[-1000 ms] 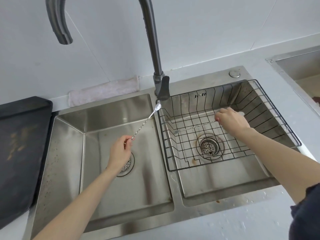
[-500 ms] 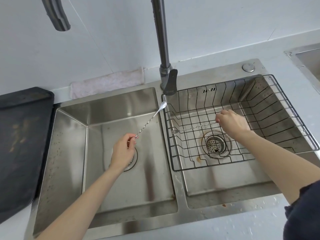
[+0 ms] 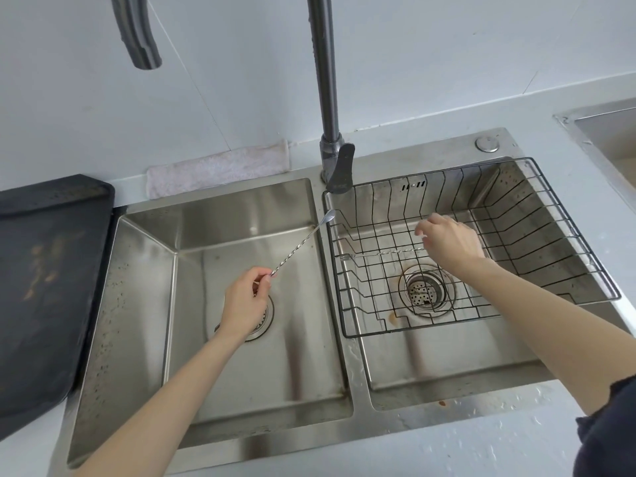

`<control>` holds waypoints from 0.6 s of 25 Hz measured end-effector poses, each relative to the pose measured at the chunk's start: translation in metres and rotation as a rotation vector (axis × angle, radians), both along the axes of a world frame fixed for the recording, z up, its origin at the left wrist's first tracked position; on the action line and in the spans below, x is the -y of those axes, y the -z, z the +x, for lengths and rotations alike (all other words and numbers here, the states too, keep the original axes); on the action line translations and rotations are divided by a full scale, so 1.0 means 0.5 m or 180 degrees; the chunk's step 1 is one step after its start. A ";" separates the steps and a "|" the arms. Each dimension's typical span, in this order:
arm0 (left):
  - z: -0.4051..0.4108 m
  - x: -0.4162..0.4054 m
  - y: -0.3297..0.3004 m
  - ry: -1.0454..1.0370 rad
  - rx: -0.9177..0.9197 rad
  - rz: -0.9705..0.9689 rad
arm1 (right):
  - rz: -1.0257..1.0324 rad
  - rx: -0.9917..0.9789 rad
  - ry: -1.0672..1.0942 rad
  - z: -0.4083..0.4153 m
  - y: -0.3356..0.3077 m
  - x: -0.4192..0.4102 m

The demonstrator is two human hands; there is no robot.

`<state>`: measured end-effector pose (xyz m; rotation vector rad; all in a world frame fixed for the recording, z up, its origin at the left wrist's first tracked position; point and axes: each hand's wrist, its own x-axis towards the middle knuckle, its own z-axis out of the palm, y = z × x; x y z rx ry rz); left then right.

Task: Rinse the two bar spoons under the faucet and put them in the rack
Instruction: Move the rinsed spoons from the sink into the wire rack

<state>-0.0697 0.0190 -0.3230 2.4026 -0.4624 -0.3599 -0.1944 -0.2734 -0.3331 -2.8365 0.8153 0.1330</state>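
My left hand (image 3: 246, 301) pinches the lower end of a twisted bar spoon (image 3: 299, 244) over the left basin. Its bowl points up and right, close to the divider between the basins. The second bar spoon (image 3: 385, 253) lies flat in the black wire rack (image 3: 564, 210), which sits in the right basin. Its forked end points left. My right hand (image 3: 451, 241) hovers just above that spoon's right end with the fingers apart and holds nothing. The faucet spout (image 3: 139, 39) hangs high over the left side, and no water runs from it.
The faucet stem (image 3: 325, 80) and its handle (image 3: 340, 170) rise at the back between the basins. A folded cloth (image 3: 220, 170) lies behind the left basin. A dark board (image 3: 44, 287) covers the counter at the left. A second sink (image 3: 605, 132) is at the far right.
My right hand has let go of the spoon in the rack and lifted slightly, its fingers spreading. The left hand still holds its spoon in about the same place.
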 end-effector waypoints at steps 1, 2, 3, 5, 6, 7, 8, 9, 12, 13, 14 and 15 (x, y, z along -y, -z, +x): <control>-0.002 0.001 -0.004 0.0008 -0.0009 -0.0023 | 0.0022 0.0156 -0.0052 0.010 -0.015 -0.013; -0.003 0.001 -0.008 0.0018 -0.0020 -0.0043 | 0.0020 0.0303 -0.0135 0.021 -0.031 -0.030; -0.005 0.001 -0.012 0.0030 -0.0030 -0.0059 | 0.0008 0.0446 -0.0235 0.032 -0.045 -0.048; -0.009 -0.001 -0.023 0.0067 -0.0027 -0.0108 | 0.0001 0.0776 -0.0459 0.054 -0.072 -0.087; -0.011 -0.001 -0.029 0.0091 -0.0018 -0.0135 | 0.0013 0.0963 -0.0594 0.063 -0.085 -0.108; -0.013 -0.002 -0.035 0.0122 -0.0002 -0.0151 | 0.0008 0.1169 -0.0767 0.071 -0.098 -0.130; -0.014 -0.002 -0.042 0.0162 0.0019 -0.0150 | -0.0032 0.1353 -0.0983 0.076 -0.106 -0.151; -0.016 -0.003 -0.049 0.0199 0.0037 -0.0151 | -0.0114 0.1510 -0.1208 0.079 -0.112 -0.172; -0.023 -0.001 -0.066 0.0316 0.0042 -0.0169 | -0.0206 0.1556 -0.1649 0.085 -0.112 -0.223; -0.027 0.000 -0.072 0.0357 0.0040 -0.0190 | -0.0233 0.1504 -0.1738 0.085 -0.111 -0.236; -0.031 0.002 -0.078 0.0401 0.0047 -0.0216 | -0.0288 0.1423 -0.1809 0.083 -0.113 -0.247; -0.035 0.004 -0.083 0.0445 0.0056 -0.0232 | -0.0345 0.1304 -0.1842 0.081 -0.113 -0.254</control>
